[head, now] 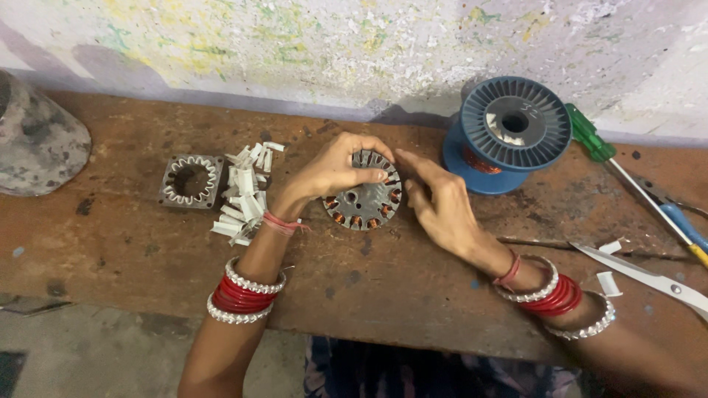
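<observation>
A round metal motor core (363,203) with radial slots and copper windings lies on the brown wooden bench (147,243). My left hand (332,171) curls over its upper left edge, thumb and fingers gripping the rim. On the right side of the core my right hand (435,203) has its fingertips touching the upper rim. Both wrists wear red and silver bangles. What passes between the fingers of my right hand is too fine to see.
A blue spool of copper wire (509,133) stands behind the core on the right. A pile of white paper slips (245,195) and a square slotted stator (192,180) lie to the left. A green-handled screwdriver (590,136), scissors (649,278) and a grey rounded object (37,140) sit at the edges.
</observation>
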